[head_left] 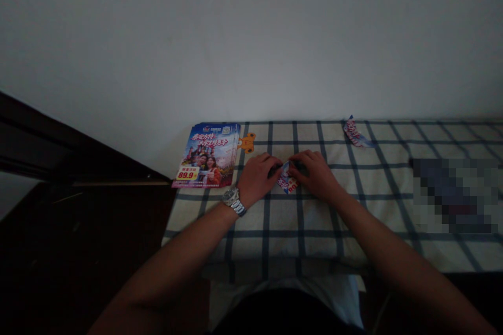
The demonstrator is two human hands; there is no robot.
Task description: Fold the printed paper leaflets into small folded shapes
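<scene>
My left hand [256, 178], with a metal watch [234, 201] on its wrist, and my right hand [315, 174] meet at the middle of a checked cloth [353, 204]. Both have their fingers curled and pressed on a small folded piece of printed paper [286, 180] that lies on the cloth between them. The paper is blue with red and white print; most of it is hidden under my fingers. A stack of colourful flyers [207, 155] lies just left of my left hand.
A small orange figure [247, 142] sits beside the flyers at the wall. Another folded printed piece [354, 133] lies at the back right. A blurred dark patch [456, 193] covers the cloth's right side. Dark wooden furniture [78, 167] stands to the left.
</scene>
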